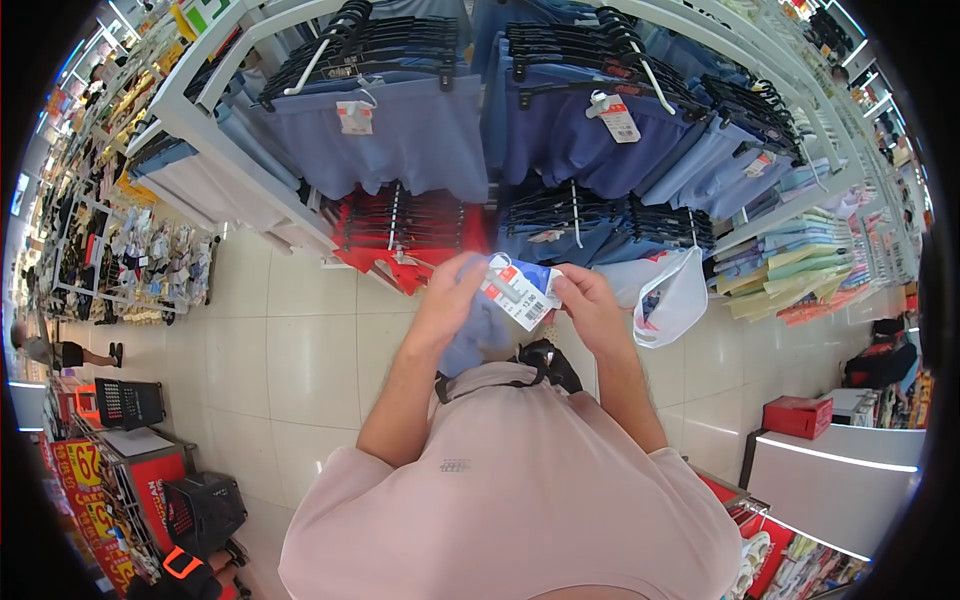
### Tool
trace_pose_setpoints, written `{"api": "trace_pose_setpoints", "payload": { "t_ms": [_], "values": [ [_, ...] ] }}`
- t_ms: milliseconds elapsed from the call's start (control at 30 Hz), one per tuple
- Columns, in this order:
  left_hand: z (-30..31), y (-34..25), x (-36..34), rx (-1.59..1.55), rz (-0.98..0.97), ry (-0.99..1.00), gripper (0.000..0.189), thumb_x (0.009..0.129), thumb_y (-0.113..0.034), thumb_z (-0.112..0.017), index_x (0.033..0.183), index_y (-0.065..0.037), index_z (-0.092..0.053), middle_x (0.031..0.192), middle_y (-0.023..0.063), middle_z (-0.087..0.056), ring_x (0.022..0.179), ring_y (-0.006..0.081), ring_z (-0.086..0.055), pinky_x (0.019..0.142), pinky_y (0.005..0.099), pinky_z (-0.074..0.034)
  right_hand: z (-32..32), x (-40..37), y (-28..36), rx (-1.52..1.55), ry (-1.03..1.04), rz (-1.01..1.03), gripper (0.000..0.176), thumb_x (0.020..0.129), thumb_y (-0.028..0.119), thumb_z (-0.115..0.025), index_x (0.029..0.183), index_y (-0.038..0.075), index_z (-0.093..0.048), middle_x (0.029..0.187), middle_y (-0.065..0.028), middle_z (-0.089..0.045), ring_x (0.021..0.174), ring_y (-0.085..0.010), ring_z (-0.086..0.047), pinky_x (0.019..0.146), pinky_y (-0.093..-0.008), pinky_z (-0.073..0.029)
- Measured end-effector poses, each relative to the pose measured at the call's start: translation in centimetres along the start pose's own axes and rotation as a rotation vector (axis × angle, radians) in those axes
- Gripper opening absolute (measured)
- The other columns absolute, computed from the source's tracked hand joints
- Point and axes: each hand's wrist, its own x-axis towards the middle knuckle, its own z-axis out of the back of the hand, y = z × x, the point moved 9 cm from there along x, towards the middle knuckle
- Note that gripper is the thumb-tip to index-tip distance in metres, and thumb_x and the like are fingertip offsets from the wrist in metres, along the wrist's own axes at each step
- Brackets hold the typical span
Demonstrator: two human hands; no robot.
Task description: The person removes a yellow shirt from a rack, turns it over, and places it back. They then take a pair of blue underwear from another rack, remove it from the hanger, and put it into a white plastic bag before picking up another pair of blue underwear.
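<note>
Between my two hands, in front of my waist, is a white and red price tag (pixel 527 310) with a barcode, on a ring. My left hand (pixel 455 295) is closed at its left side, with a light blue garment (pixel 478 335) hanging below the fingers, partly blurred. Pinched closed, my right hand (pixel 590 305) grips the tag's right end, where a blue patch shows behind it. A white bag-like item (pixel 672 300) with an open mouth hangs beyond my right hand; what holds it up is hidden.
Ahead stands a white rack (pixel 195 120) of blue shorts (pixel 375 135) on black hangers, with red garments (pixel 400 235) below. Pastel clothes (pixel 800 265) hang at right. Shopping baskets (pixel 205 510) and a person (pixel 60 350) are at left; a white counter (pixel 830 475) is at right.
</note>
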Motion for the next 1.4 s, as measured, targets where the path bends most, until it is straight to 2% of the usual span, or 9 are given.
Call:
{"api": "trace_pose_setpoints", "payload": {
  "t_ms": [567,667,800,900,1033,1133,1233,1333,1400],
  "values": [
    [-1.1,0.8,0.3,0.107,0.012,-0.073,0.019,0.101,-0.02,-0.056,0.101,-0.002,-0.063,0.085,0.0001,-0.062,0.075,0.0055,-0.056,0.067,0.0243,-0.048,-1.3,-0.4,-2.7,-0.458,0.221,-0.137,0.028,0.088,0.015,-0.067,0.112,-0.001,-0.067,0.087,-0.0039,-0.067,0.076,-0.0109,-0.059,0.071,-0.0262,-0.049],
    [-2.0,0.1,-0.1,0.164,0.039,0.044,0.015,0.099,-0.017,-0.058,0.1,-0.003,-0.063,0.084,0.0002,-0.062,0.075,0.0055,-0.056,0.066,0.0246,-0.047,1.2,1.0,-2.5,-0.278,0.047,0.015,0.028,0.088,0.001,-0.062,0.115,-0.003,-0.063,0.109,-0.0091,-0.068,0.101,-0.0163,-0.065,0.088,-0.0288,-0.052],
    [-3.7,-1.2,-0.9,0.236,0.041,0.206,0.01,0.095,-0.013,-0.06,0.096,-0.004,-0.061,0.081,-0.0016,-0.06,0.073,0.0045,-0.054,0.064,0.0235,-0.045,-1.7,0.3,2.9,-0.574,0.169,0.272,0.04,0.082,-0.001,-0.062,0.122,0.0,-0.064,0.134,-0.0154,-0.057,0.134,-0.0232,-0.046,0.106,-0.0334,-0.04],
    [-4.1,-1.7,-0.8,0.273,-0.019,0.224,0.009,0.092,-0.013,-0.062,0.092,-0.004,-0.06,0.078,-0.0027,-0.057,0.07,0.0041,-0.053,0.06,0.0234,-0.043,-2.4,0.9,0.6,-0.757,0.349,0.377,0.037,0.083,0.002,-0.064,0.119,-0.001,-0.064,0.127,-0.015,-0.062,0.122,-0.0208,-0.056,0.1,-0.0326,-0.045],
    [-3.2,-3.0,-0.9,0.397,-0.074,0.169,0.016,0.088,-0.015,-0.068,0.084,-0.003,-0.058,0.069,0.0002,-0.055,0.066,0.0056,-0.053,0.058,0.0259,-0.042,-0.2,0.9,0.1,-0.687,0.213,0.033,0.025,0.084,0.009,-0.068,0.106,-0.003,-0.068,0.1,-0.0123,-0.07,0.091,-0.0161,-0.064,0.08,-0.0301,-0.05],
    [-2.2,-3.2,-0.8,0.694,-0.177,0.169,0.029,0.085,-0.025,-0.074,0.082,0.0,-0.061,0.067,0.0143,-0.059,0.061,0.0208,-0.056,0.06,0.0348,-0.045,1.1,1.0,1.5,-0.714,0.164,0.029,0.022,0.084,0.015,-0.071,0.097,-0.003,-0.07,0.085,-0.0106,-0.07,0.076,-0.0156,-0.062,0.07,-0.0303,-0.048],
    [-1.7,-2.0,-0.9,0.809,-0.062,0.246,0.034,0.081,-0.03,-0.077,0.079,0.001,-0.063,0.07,0.0185,-0.06,0.062,0.0286,-0.057,0.061,0.0383,-0.045,2.3,1.1,3.2,-0.713,0.057,0.088,0.02,0.083,0.016,-0.072,0.089,-0.003,-0.07,0.078,-0.0089,-0.069,0.071,-0.0137,-0.059,0.065,-0.0305,-0.046],
    [-2.4,-2.6,-1.4,0.827,-0.172,0.337,0.029,0.078,-0.022,-0.08,0.077,0.001,-0.062,0.064,0.0094,-0.058,0.058,0.0147,-0.054,0.056,0.0321,-0.042,3.9,1.0,4.9,-0.73,-0.044,0.127,0.02,0.083,0.016,-0.073,0.085,-0.004,-0.07,0.073,-0.0084,-0.068,0.068,-0.0136,-0.059,0.064,-0.0303,-0.046],
    [-1.6,-1.7,-1.4,0.822,-0.081,0.36,0.028,0.078,-0.022,-0.08,0.081,0.001,-0.064,0.065,0.011,-0.058,0.058,0.017,-0.054,0.057,0.0332,-0.043,5.0,0.9,5.6,-0.742,-0.101,0.147,0.021,0.083,0.016,-0.073,0.084,-0.004,-0.07,0.071,-0.0082,-0.067,0.068,-0.013,-0.059,0.064,-0.0297,-0.046]
  ]
}}
